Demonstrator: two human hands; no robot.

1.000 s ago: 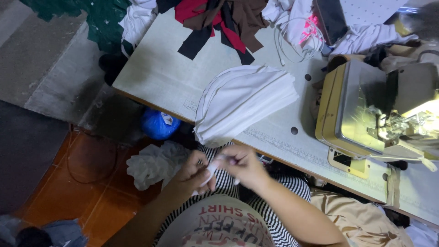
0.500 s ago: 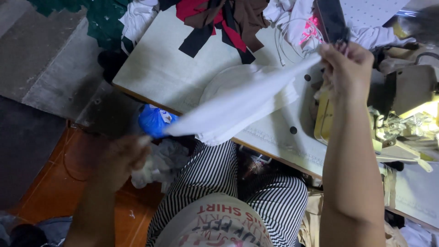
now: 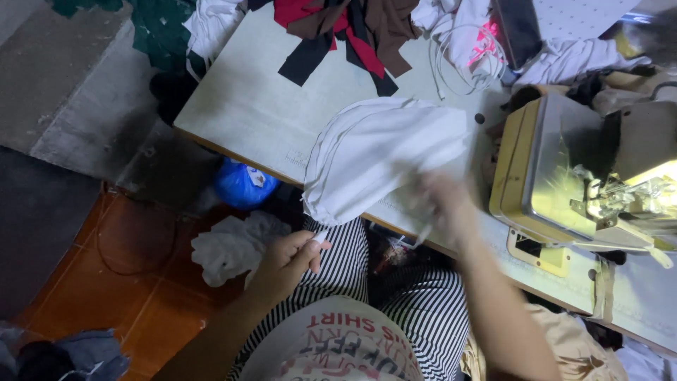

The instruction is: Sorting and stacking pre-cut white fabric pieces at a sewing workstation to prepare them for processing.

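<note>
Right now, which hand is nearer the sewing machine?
Right. The right hand, blurred, is over the table edge at the white fabric pile, just left of the sewing machine. The left hand is lower, over the lap, farther away.

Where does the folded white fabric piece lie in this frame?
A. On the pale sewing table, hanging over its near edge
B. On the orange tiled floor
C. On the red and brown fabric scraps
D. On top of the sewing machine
A: the folded white fabric piece rests on the pale sewing table, its lower edge hanging over the table's near edge, left of the sewing machine.
</note>
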